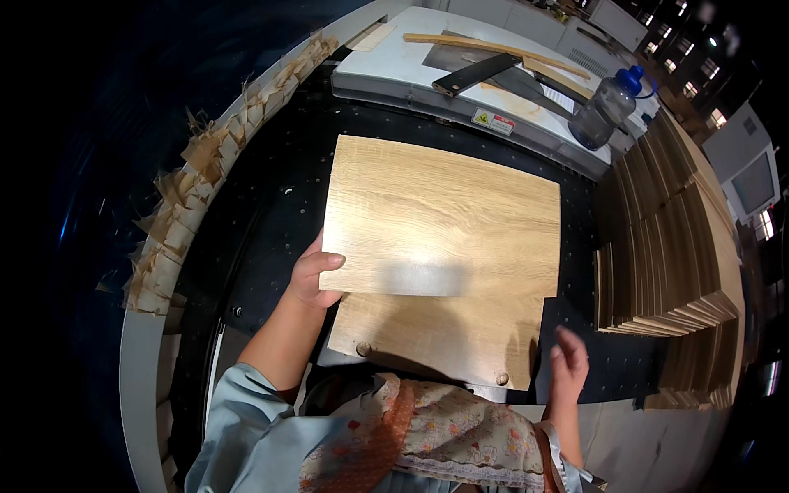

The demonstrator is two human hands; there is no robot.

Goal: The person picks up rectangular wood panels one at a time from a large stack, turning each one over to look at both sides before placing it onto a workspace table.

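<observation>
My left hand [316, 276] grips the left edge of a wood-grain panel [444, 214], thumb on its top face and fingers beneath. This panel lies over or just above a second wood-grain panel [436, 337], covering its far part. Two small round marks or holes show near the lower panel's front edge. To the right of the panels my right hand [569, 361] hovers with nothing in it, fingers loosely bent and apart from the wood.
Below the panels spreads a black dotted table [271, 197]. Stacks of boards [666, 246] stand at the right. On the white machine top [378, 70] are a blue-capped bottle [604, 111], a black bar [477, 74] and wooden strips [493, 48]. Torn tape [177, 205] lines the left rail.
</observation>
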